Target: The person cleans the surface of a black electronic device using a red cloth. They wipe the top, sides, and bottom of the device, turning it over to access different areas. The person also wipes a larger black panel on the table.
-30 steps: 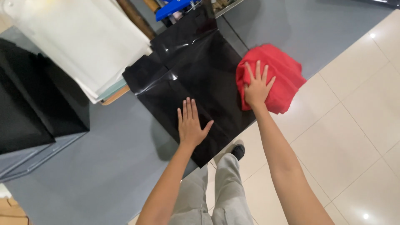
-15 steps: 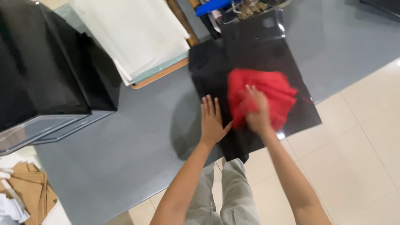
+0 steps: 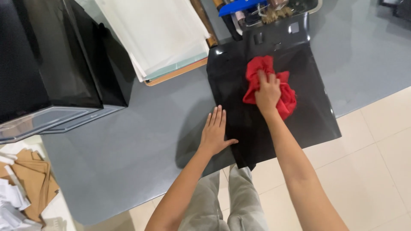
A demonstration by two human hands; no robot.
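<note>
Fingers of the right hand (image 3: 267, 92) were curled over a bunched red cloth (image 3: 274, 87), grasping it and pressing it down on a glossy black panel (image 3: 278, 124); the thumb and the palm's underside were hidden, so we could not tell how much cloth was gathered beneath. The left hand (image 3: 215, 132) lay flat, fingers released and held together, resting on the panel's left edge, where it met the grey table (image 3: 128, 154); whether the fingertips sat on panel or table we could not make out.

We saw the cloth lying a little right of the panel's middle, toward its far half, with folds spilling out to the right of the hand. The panel sat at the table's near right, its near corner overhanging the edge above the tiled floor (image 3: 376, 171) and the person's grey trousers (image 3: 239, 201). Its far end, a narrower section with small cut-outs, ran beneath a clutter of objects (image 3: 265, 10) including something blue, too cut off by the frame to identify.

To the far left stood large black boxes (image 3: 55, 68), cropped by the frame. Between them and the panel lay a stack of white sheets (image 3: 158, 34) on a thin brown board, its far end out of view. At the near left corner, brown and white paper scraps (image 3: 21, 188) were partly cropped.
</note>
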